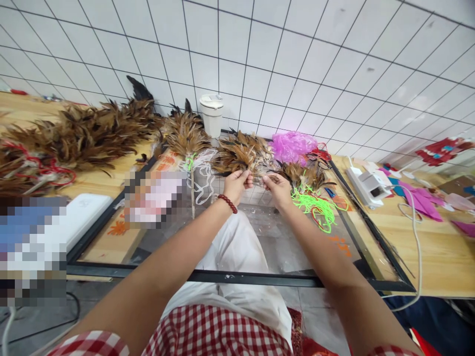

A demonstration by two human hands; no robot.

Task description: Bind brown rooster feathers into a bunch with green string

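Both my arms reach forward over a glass tabletop [267,237] with a black frame. My left hand [236,183], with a red bead bracelet on its wrist, is closed in a pinch on the base of a bunch of brown feathers [241,153]. Close beside it my right hand [277,188] is closed on the same bunch from the right. The two hands nearly touch. Neon green strings [319,207] lie just right of my right hand. Another tied bunch of brown feathers [185,136] lies to the left with white strings [203,175].
A long heap of brown feathers [85,131] covers the wooden bench at left. A white lidded cup [212,114] stands by the tiled wall. Pink feathers [291,147] lie behind. At right are a white power strip [365,185], its cable and pink scraps [421,200].
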